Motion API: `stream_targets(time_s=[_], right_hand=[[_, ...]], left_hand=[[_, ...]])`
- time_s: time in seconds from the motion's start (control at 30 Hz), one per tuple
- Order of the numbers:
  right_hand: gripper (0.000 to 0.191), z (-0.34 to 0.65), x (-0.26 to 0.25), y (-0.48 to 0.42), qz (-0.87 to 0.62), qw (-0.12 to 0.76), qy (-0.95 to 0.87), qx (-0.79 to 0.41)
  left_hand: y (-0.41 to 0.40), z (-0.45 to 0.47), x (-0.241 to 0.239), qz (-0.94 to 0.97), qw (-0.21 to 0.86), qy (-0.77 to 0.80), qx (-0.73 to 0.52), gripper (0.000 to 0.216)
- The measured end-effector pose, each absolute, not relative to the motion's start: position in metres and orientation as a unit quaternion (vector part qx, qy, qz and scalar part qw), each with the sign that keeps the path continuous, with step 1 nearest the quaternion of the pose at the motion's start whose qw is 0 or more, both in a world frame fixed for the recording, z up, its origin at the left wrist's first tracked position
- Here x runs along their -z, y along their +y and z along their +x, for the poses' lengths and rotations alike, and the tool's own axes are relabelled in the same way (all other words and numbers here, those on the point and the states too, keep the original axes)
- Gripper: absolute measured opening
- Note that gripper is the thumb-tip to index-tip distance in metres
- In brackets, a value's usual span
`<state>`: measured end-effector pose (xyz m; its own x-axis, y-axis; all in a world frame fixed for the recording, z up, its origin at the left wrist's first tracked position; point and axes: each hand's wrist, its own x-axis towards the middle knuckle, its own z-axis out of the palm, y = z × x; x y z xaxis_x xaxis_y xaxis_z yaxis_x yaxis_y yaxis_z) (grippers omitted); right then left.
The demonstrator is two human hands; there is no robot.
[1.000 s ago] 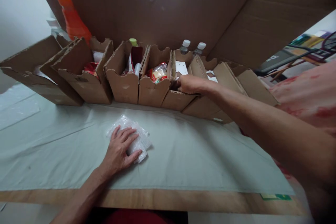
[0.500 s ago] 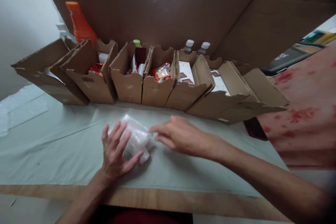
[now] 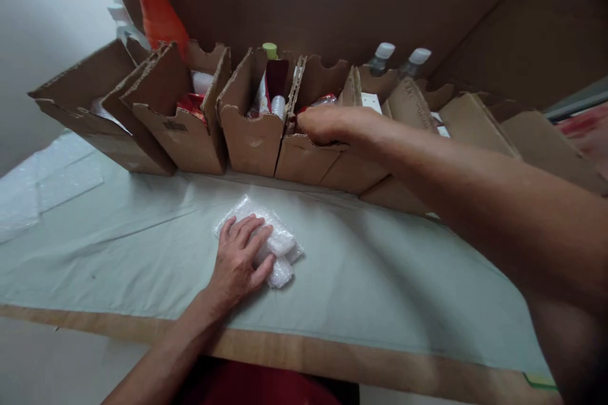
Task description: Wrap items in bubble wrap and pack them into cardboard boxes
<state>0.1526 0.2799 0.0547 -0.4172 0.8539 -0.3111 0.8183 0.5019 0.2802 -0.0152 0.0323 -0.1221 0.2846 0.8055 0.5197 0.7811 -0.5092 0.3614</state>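
Note:
My left hand (image 3: 240, 256) lies flat, fingers stretched out, on a small bubble-wrap bundle (image 3: 280, 247) on the pale green table cover (image 3: 380, 278). My right hand (image 3: 332, 126) reaches out over the front wall of a cardboard bin (image 3: 304, 161) holding red snack packets. Its fingers curl down into the bin, and what they touch is hidden. A row of open cardboard bins runs along the back, one with tubes and a green-capped bottle (image 3: 270, 50).
An orange spray bottle (image 3: 154, 3) stands at the back left behind the bins. Two white-capped bottles (image 3: 384, 57) stand behind the right bins. A tall cardboard sheet (image 3: 308, 0) forms the back wall. Clear plastic sheets (image 3: 42, 183) lie at the left.
My right hand left the bundle and went up to the snack bin. My left hand flattened down onto the bundle. The view came closer to the bins.

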Motion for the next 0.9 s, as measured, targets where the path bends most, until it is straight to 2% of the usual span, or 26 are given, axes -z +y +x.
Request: stream_targets(time_s=[0.2, 0.33, 0.4, 0.47, 0.57, 0.6, 0.67, 0.77, 0.83, 0.9], right_hand=[[0.040, 0.163, -0.066, 0.269, 0.460, 0.150, 0.875, 0.024], [0.037, 0.162, -0.076, 0.256, 0.483, 0.112, 0.867, 0.055], [0.032, 0.169, -0.095, 0.240, 0.526, 0.036, 0.850, 0.014], [0.031, 0.183, -0.116, 0.214, 0.556, -0.090, 0.825, -0.052], [0.031, 0.203, -0.117, 0.158, 0.522, -0.293, 0.792, -0.121], [0.030, 0.206, -0.104, 0.138, 0.503, -0.318, 0.793, -0.130], [0.025, 0.205, -0.061, 0.101, 0.414, -0.248, 0.867, -0.123], [0.025, 0.193, -0.007, 0.071, 0.259, -0.031, 0.965, 0.029], [0.023, 0.184, -0.009, 0.077, 0.224, 0.079, 0.965, 0.110], [0.015, 0.177, -0.043, 0.104, 0.273, 0.108, 0.947, 0.132]], left_hand=[[0.034, -0.013, 0.122, 0.799, 0.008, 0.495, -0.341, 0.039], [0.034, -0.012, 0.124, 0.797, 0.004, 0.490, -0.354, 0.039], [0.034, -0.012, 0.126, 0.791, 0.002, 0.493, -0.361, 0.040], [0.032, -0.012, 0.126, 0.776, -0.009, 0.506, -0.377, 0.049], [0.029, -0.012, 0.124, 0.743, -0.040, 0.522, -0.418, 0.084], [0.027, -0.011, 0.123, 0.734, -0.054, 0.518, -0.436, 0.096], [0.023, -0.009, 0.120, 0.725, -0.087, 0.494, -0.471, 0.110], [0.020, -0.007, 0.118, 0.779, -0.063, 0.446, -0.436, 0.104], [0.021, -0.005, 0.119, 0.828, 0.004, 0.433, -0.355, 0.086], [0.023, -0.004, 0.121, 0.847, 0.051, 0.436, -0.300, 0.068]])
